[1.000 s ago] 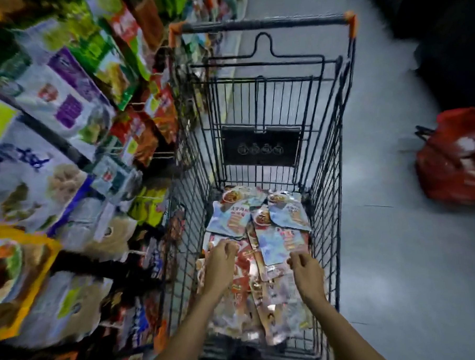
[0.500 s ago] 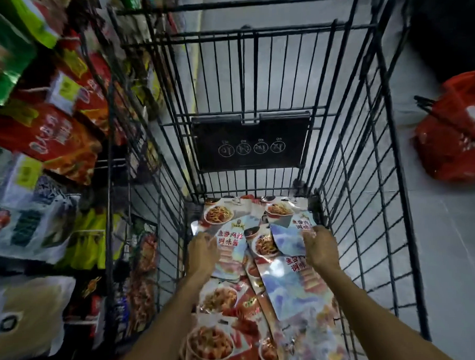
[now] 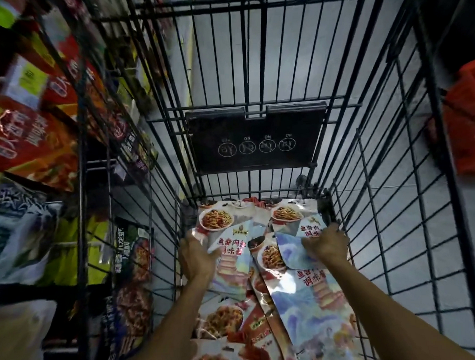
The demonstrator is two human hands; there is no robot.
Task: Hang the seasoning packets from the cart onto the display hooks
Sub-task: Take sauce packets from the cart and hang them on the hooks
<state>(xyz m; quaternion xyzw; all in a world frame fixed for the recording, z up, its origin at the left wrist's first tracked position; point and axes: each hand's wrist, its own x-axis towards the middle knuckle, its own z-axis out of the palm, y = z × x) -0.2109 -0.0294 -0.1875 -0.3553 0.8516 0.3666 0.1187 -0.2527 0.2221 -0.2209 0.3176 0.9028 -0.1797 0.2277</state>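
Observation:
Several glossy seasoning packets with noodle pictures and red lettering lie in a heap on the floor of the black wire cart [image 3: 256, 70]. My left hand [image 3: 195, 259] grips the left edge of a packet [image 3: 228, 234] at the far left of the heap. My right hand [image 3: 326, 244] reaches down at the far right and pinches a pale blue packet [image 3: 291, 252] by its upper edge. More packets [image 3: 310, 307] lie overlapped under both forearms.
Display shelves with hanging packets [image 3: 30, 145] run close along the cart's left side. A black warning plate [image 3: 256, 139] hangs on the cart's far wall. A red basket [image 3: 468, 120] stands on the grey floor to the right.
My view has dropped deeper into the cart and closer to the heap. Both hands have slid forward over the packets to the far end and taken hold of packets there.

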